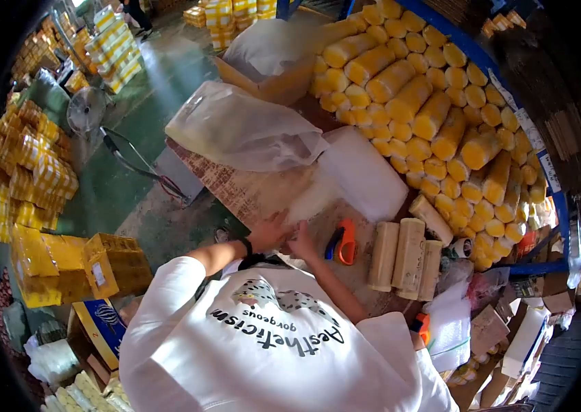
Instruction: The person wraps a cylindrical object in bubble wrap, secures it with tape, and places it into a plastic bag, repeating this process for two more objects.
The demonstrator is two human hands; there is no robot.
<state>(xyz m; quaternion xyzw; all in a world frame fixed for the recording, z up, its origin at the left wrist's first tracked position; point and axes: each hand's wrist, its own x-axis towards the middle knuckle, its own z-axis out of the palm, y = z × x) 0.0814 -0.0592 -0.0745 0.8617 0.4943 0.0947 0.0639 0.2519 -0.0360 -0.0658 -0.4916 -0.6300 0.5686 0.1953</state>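
Observation:
My left hand (270,231), with a dark band at the wrist, and my right hand (302,242) are close together at the near edge of a brown worktable (235,189). Both pinch the near end of a thin, translucent white plastic bag (355,172) that lies flat on the table and stretches away from me. Just right of my right hand lie orange-handled scissors (344,242). Past them, three long pale wrapped rolls (405,254) lie side by side. My white printed shirt hides the table's front edge.
A large heap of yellow wrapped rolls (427,103) fills the table's far right, against a blue rail (556,199). A puffy clear bag (242,127) and an open cardboard box (270,82) lie farther off. Yellow cartons (115,261), stacked yellow packs (29,172) and a fan (86,108) stand on the green floor at left.

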